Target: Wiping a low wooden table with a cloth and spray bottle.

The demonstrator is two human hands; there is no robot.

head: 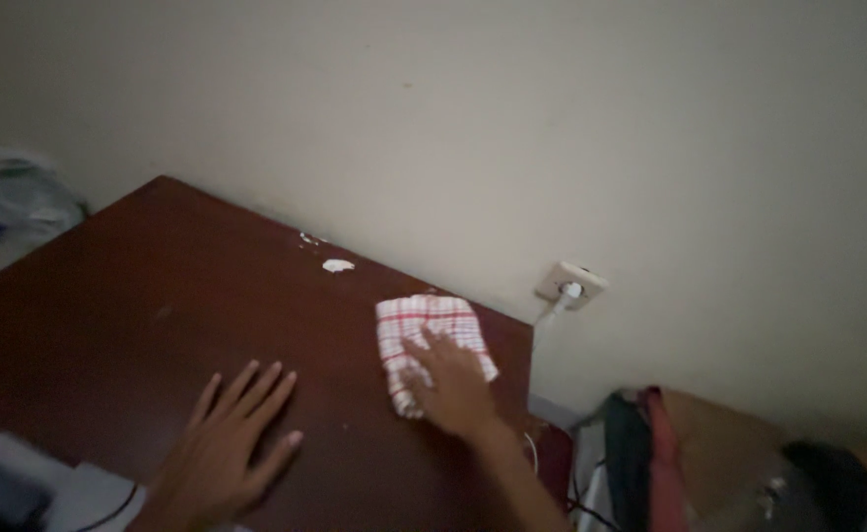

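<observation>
Head camera looks down on a dark brown tabletop (158, 296) pushed against a pale wall (552, 118), and we sweep across from the left. Far left, something pale and crumpled, maybe a bag (20, 192), sits beyond the table edge, too blurred to name for sure. Low down, a dark cable (108, 512) trails off the near edge. Next comes the left hand (227, 443), flat on the wood, fingers spread and open, holding nothing, just bracing.

Moving along, two small white flecks (337, 265) lie on the surface close to the wall, apart from the cloth and untouched as it stands. Then the red-and-white checked cloth (429, 340), bunched near the table's right end, with the right hand (453, 389) pressed down on its near part, fingers extended over the fabric rather than curled round it: a flat press, not a pinch.

As for progress, my read is that wiping is under way at the right end; the wood shows no obvious streaks in this dim light, but those white bits by the wall look like they remain to be dealt with.

Further right, a white wall socket (571, 284) has a plug in it, and dark and red clothing (650, 453) is heaped beside the table.
</observation>
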